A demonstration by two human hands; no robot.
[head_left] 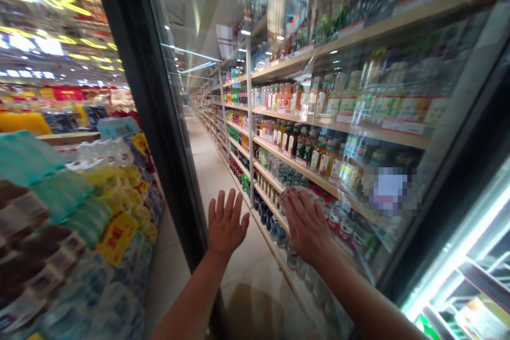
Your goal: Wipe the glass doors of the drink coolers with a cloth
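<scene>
A tall glass cooler door (279,90) in a black frame (147,90) stands swung out in front of me. My left hand (225,223) is open, fingers spread, palm flat against the glass near the frame's edge. My right hand (305,223) lies flat on the same pane, fingers together and stretched out, a little to the right. Neither hand holds anything. The glass reflects rows of bottled drinks (303,143) on wooden shelves and a long shop aisle.
Stacked packs of bottled water and drinks (99,207) with yellow and teal wrapping stand to the left across the tiled floor (171,265). The lit cooler interior (470,271) with wire shelves shows at the lower right. Bright shop signs hang at the upper left.
</scene>
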